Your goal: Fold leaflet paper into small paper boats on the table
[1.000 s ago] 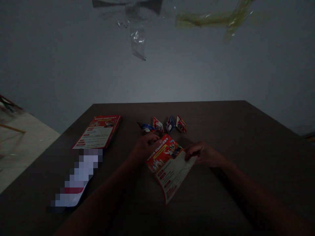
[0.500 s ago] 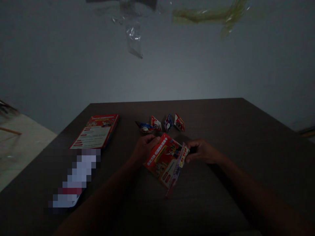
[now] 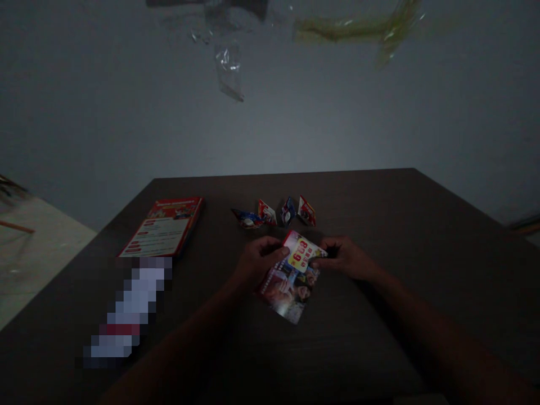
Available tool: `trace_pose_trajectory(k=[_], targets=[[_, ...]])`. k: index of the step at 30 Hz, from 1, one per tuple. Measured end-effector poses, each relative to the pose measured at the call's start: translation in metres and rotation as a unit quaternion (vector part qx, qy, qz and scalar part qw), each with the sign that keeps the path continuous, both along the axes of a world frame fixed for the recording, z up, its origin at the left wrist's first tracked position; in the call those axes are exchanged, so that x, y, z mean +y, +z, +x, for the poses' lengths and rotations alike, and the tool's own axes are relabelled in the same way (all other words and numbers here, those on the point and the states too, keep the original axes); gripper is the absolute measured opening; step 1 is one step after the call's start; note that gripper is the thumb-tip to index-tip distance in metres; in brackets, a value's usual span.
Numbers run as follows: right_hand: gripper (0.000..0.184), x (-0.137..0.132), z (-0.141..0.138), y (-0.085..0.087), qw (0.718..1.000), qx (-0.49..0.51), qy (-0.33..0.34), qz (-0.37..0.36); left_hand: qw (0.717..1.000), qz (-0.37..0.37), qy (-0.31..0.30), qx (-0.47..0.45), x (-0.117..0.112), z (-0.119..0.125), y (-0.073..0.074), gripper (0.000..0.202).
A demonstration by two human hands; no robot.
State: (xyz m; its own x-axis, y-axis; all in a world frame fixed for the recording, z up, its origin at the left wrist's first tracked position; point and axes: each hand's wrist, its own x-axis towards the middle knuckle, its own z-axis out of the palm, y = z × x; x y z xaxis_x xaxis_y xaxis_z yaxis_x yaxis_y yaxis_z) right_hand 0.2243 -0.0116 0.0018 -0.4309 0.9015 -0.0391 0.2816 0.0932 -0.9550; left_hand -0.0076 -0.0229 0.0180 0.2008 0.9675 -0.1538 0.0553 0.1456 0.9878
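Between my hands is a printed flyer [image 3: 291, 287], folded over so a photo of people and a yellow patch with red digits face up. My left hand [image 3: 260, 261] grips its left edge, the thumb pressed on top near the upper corner. On the other side my right hand [image 3: 343, 257] pinches the upper right edge between thumb and fingers. Just beyond the hands stand several small folded paper pieces in a row, among them a blue one [image 3: 248, 219] at the left and a red and white one [image 3: 307, 211] at the right.
A stack of red and white flyers [image 3: 164, 228] lies at the left of the dark table [image 3: 358, 197]. Nearer me is a pixelated, pale item [image 3: 130, 306]. Behind the table rises a grey wall [image 3: 270, 129] with yellow tape [image 3: 346, 29] and a clear plastic piece [image 3: 229, 70].
The flyer's right part has been folded over to the left, covering the red face with the photo side. My left thumb now presses on top of it.
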Motion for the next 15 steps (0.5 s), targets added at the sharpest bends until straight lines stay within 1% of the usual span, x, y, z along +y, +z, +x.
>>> trace_pose_trajectory(k=[2,4,6,7,9,10,11,13,15], targets=[[0.031,-0.001,-0.002,0.001,1.0,0.012,-0.02,-0.001,1.0,-0.003,0.003,0.024,-0.001,0.002,-0.002,0.029],[0.032,-0.002,-0.007,0.003,0.997,0.035,-0.065,0.012,0.999,-0.013,0.022,0.033,-0.002,0.004,-0.003,0.029],[0.034,-0.004,-0.013,0.007,0.988,0.088,-0.124,0.035,0.998,-0.023,0.055,0.014,-0.003,0.006,-0.003,0.029],[0.037,-0.005,-0.017,0.009,0.982,0.12,-0.142,0.029,0.997,-0.027,0.074,-0.003,-0.003,0.007,-0.002,0.03],[0.052,-0.007,-0.025,0.011,0.968,0.198,-0.153,-0.009,0.994,-0.032,0.1,-0.04,-0.003,0.009,-0.002,0.031],[0.055,-0.008,-0.028,0.011,0.962,0.23,-0.142,-0.042,0.992,-0.032,0.107,-0.056,-0.004,0.011,-0.002,0.032],[0.055,-0.009,-0.032,0.011,0.953,0.263,-0.128,-0.077,0.991,-0.03,0.113,-0.068,-0.004,0.012,-0.003,0.032],[0.047,-0.011,-0.039,0.011,0.931,0.328,-0.102,-0.124,0.989,-0.024,0.12,-0.081,-0.005,0.016,-0.006,0.031],[0.04,-0.013,-0.043,0.011,0.919,0.34,-0.097,-0.176,0.988,-0.023,0.123,-0.092,-0.006,0.02,-0.009,0.03]])
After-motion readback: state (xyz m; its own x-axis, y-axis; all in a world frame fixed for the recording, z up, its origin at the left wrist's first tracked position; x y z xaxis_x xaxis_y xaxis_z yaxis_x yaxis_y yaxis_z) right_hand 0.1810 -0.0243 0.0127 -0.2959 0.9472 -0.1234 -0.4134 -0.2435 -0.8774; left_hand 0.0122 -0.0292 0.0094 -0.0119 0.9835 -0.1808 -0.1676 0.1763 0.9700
